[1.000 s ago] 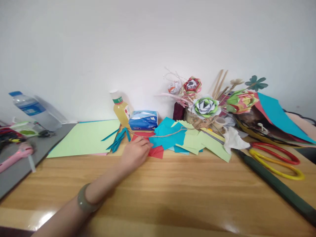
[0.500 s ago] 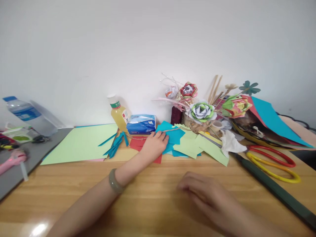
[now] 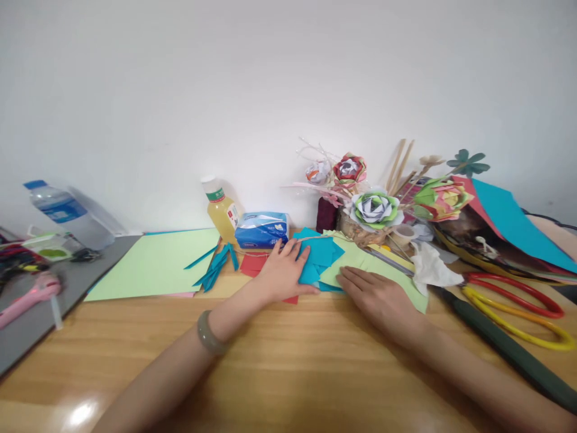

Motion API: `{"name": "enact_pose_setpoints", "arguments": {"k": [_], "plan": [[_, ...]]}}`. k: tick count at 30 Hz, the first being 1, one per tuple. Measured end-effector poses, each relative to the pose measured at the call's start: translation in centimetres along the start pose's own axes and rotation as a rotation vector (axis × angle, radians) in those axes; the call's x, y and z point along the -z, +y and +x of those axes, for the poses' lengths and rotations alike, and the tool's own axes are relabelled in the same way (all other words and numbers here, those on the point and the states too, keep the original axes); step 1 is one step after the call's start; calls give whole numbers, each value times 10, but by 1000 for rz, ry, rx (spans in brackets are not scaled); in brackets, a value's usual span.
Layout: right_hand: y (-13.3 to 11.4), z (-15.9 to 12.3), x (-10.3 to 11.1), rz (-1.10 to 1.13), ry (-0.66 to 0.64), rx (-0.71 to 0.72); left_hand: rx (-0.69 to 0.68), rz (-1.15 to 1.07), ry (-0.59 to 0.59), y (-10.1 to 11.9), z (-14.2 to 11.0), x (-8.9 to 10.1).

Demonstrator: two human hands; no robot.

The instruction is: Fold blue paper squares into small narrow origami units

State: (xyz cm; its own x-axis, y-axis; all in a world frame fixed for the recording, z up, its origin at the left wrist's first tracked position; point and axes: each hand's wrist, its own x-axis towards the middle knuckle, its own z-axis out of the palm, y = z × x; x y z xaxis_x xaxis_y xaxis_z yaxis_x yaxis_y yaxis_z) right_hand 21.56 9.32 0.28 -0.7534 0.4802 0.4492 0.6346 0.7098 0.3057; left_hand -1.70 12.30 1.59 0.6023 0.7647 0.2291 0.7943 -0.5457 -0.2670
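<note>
My left hand (image 3: 285, 272) lies spread over the red paper (image 3: 253, 264) and the left edge of the blue paper pieces (image 3: 321, 251). Its fingers are apart, just in front of a blue tissue pack (image 3: 262, 230). My right hand (image 3: 376, 296) rests flat, fingers stretched out, on the light green paper pieces (image 3: 360, 262). Part of the red and green paper is hidden beneath the hands. A thin brown string crosses the blue pieces. Blue paper strips (image 3: 215, 269) lie to the left of my left hand.
Large light green sheets (image 3: 153, 264) lie at left, near a juice bottle (image 3: 220, 207) and a water bottle (image 3: 67, 210). Paper flowers (image 3: 376, 209) stand at the back. On the right are red-and-yellow-handled scissors (image 3: 518, 294) and a dark green long tool (image 3: 505, 349).
My right hand has moved forward from above the bare table onto the green paper and flattened. My left hand's fingers have spread wider. The view has shifted slightly.
</note>
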Motion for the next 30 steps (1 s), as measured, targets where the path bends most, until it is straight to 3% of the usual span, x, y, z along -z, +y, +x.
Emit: {"name": "enact_pose_setpoints", "arguments": {"k": [4, 8, 15, 24, 30], "plan": [[-2, -16, 14, -40, 35, -26, 41, 11, 28, -2, 2, -2], [5, -38, 30, -276, 41, -217, 63, 24, 59, 5, 12, -10], [20, -61, 26, -389, 3, -144, 81, 27, 113, 20, 39, -14], [17, -44, 21, -234, 34, -141, 41, -9, 114, 11, 26, -9], [1, -15, 32, -167, 68, -65, 78, -31, 151, 3, 29, -5]]}}
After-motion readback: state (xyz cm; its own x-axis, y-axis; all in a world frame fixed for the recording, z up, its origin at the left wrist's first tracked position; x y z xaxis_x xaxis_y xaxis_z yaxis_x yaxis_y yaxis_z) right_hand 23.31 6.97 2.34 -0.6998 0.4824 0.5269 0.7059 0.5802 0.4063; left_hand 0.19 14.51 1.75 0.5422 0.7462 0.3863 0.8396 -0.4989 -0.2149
